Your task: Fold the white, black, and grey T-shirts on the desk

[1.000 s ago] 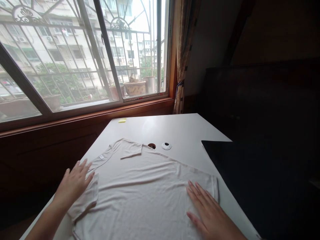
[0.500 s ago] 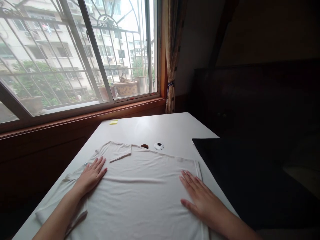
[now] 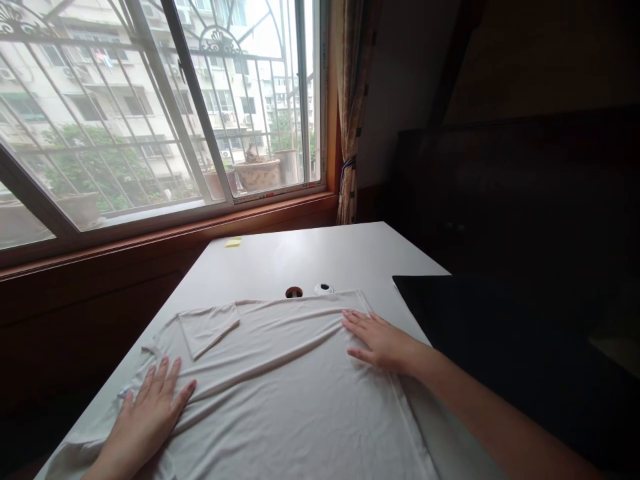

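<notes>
A white T-shirt (image 3: 300,387) lies spread over the table, with long wrinkles running between my hands. My left hand (image 3: 150,403) rests on it near the neckline at the left, fingers spread. On the far right part, by the hem, my right hand (image 3: 377,340) lies flat with its fingers stretched out. One short sleeve (image 3: 210,327) lies at the far left, folded over the body of the shirt. The near part of the shirt runs out of view at the bottom.
The white table (image 3: 310,257) has a round cable hole (image 3: 294,292), a white ring-shaped cover (image 3: 324,289) and a yellow sticky note (image 3: 233,242). A dark panel or cloth (image 3: 475,333) borders the right side. Beyond stand a barred window (image 3: 150,113) and a tied curtain (image 3: 350,133).
My left hand has moved nearer and left, while my right hand has gone farther away. The shirt has turned, its right end shifting away from me, and the wrinkles between my hands have deepened.
</notes>
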Demonstrator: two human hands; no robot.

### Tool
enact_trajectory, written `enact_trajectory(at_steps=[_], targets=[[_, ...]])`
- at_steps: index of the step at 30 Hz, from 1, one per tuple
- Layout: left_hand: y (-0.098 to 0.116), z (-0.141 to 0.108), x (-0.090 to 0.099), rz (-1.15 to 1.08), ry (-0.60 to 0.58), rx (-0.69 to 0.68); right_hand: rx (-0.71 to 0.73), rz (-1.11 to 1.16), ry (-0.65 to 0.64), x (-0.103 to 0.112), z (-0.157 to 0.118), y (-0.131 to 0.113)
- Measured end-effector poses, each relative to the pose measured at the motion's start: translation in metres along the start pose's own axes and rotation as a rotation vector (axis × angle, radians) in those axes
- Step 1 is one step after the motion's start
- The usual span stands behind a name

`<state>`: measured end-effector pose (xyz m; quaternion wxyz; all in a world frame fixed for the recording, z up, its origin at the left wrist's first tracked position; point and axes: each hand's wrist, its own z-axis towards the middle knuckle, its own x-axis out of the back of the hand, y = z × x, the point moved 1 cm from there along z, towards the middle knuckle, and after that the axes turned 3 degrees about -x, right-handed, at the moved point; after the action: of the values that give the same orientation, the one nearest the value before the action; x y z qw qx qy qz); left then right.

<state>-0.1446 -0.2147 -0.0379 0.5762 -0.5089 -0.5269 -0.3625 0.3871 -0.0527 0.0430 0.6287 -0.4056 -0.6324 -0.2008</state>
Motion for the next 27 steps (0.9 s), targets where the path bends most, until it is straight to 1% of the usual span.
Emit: enact_trajectory(at_steps=[3,5,6,8,10,12,14,16,19,22,25,27], targets=[[-0.014,-0.014,0.001,-0.007,-0.052,-0.015,-0.030,-0.041,0.065,-0.011,-0.004,-0.018],[-0.025,-0.012,0.004,-0.028,-0.068,-0.026,-0.011,-0.044,0.122,-0.029,-0.016,-0.034],[-0.029,-0.007,0.007,-0.025,-0.049,-0.048,0.016,-0.039,0.157,-0.040,-0.024,-0.042],[-0.031,0.009,0.013,-0.014,0.033,-0.096,0.087,-0.042,0.243,-0.062,-0.044,-0.056],[-0.025,0.029,0.020,-0.041,0.138,-0.094,0.146,-0.063,0.318,-0.080,-0.066,-0.064],[-0.011,0.051,0.024,-0.095,0.205,-0.096,0.189,-0.089,0.346,-0.089,-0.085,-0.067],[0.004,0.072,0.027,-0.144,0.204,-0.107,0.210,-0.105,0.336,-0.087,-0.099,-0.064],[0.018,0.089,0.028,-0.173,0.160,-0.105,0.207,-0.103,0.314,-0.081,-0.107,-0.059],[0.032,0.102,0.031,-0.192,0.100,-0.093,0.197,-0.078,0.282,-0.070,-0.113,-0.047],[0.036,0.098,0.034,-0.180,0.068,-0.093,0.202,-0.055,0.223,-0.065,-0.120,-0.034],[0.036,0.084,0.032,-0.164,0.032,-0.104,0.214,-0.042,0.169,-0.066,-0.129,-0.021],[0.034,0.075,0.030,-0.162,0.020,-0.118,0.217,-0.028,0.167,-0.069,-0.135,-0.015]])
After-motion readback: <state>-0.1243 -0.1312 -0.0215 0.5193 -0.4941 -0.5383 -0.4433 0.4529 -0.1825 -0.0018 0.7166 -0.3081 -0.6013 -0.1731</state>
